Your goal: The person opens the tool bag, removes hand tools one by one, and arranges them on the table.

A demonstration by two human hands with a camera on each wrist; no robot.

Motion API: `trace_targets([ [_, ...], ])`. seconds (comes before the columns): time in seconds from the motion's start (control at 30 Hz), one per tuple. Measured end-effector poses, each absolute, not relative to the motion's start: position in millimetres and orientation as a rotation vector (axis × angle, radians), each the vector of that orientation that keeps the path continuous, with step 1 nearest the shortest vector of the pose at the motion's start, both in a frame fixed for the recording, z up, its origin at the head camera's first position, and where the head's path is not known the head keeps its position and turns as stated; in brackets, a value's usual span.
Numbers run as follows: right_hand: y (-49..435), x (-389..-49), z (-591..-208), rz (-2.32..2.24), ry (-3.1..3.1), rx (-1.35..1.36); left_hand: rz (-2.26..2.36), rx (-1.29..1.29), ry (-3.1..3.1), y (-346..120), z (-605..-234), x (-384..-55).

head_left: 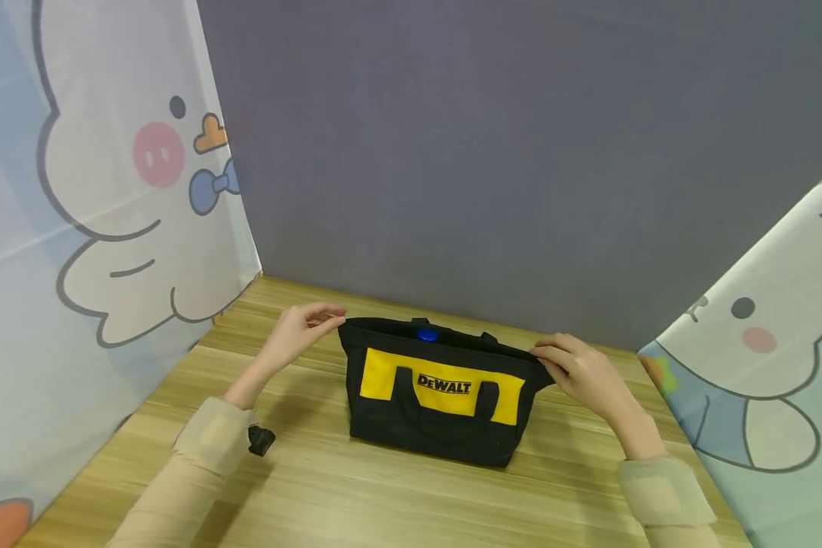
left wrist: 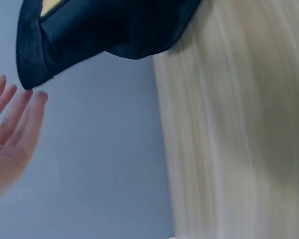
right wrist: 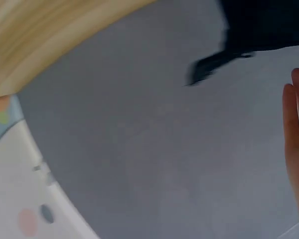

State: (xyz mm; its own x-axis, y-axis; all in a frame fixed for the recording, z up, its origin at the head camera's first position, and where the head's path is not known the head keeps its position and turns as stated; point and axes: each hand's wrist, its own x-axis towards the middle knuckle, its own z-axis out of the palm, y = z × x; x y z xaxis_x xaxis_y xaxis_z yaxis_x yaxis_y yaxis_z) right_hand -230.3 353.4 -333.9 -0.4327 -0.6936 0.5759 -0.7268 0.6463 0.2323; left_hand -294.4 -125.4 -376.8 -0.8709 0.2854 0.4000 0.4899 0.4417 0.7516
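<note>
Head view has the black-and-yellow bag [head_left: 445,396] on the table [head_left: 356,502], just shy of 6 o'clock from mid-shot. Its long axis sits a bit off level, running from just past 9 to just past 3, logo side pointing roughly at you around 6, mouth up. A blue thing [head_left: 427,334] shows in the mouth between 11 and 12. Your left grip [head_left: 301,327] is at the top corner near 10 o'clock; left wrist cam has those fingers pretty straight, thumb apart, tips right at the corner, so that one looks loose. Your right grip [head_left: 582,373] laps over the other top corner around 3, but can't tell from these views if it's actually pinching it.
</note>
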Motion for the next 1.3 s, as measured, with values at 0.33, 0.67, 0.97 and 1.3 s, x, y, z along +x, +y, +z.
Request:
trace_targets([
  [0.33, 293, -246, -324, 0.187, -2.322, 1.211, -1.169, -0.880, -2.439, -95, -358, -292],
  [0.67, 265, -257, -330, 0.183, -2.399, 1.249, -1.103, -0.943, -2.423, -82, -362, -297],
  [0.97, 257, -262, -332, 0.231, -2.476, 1.252, -1.069, -0.933, -2.447, -77, -367, -302],
  [1.3, 256, -271, -330, 0.399, -2.541, 1.277, -1.098, -0.865, -2.520, -68, -367, -307],
])
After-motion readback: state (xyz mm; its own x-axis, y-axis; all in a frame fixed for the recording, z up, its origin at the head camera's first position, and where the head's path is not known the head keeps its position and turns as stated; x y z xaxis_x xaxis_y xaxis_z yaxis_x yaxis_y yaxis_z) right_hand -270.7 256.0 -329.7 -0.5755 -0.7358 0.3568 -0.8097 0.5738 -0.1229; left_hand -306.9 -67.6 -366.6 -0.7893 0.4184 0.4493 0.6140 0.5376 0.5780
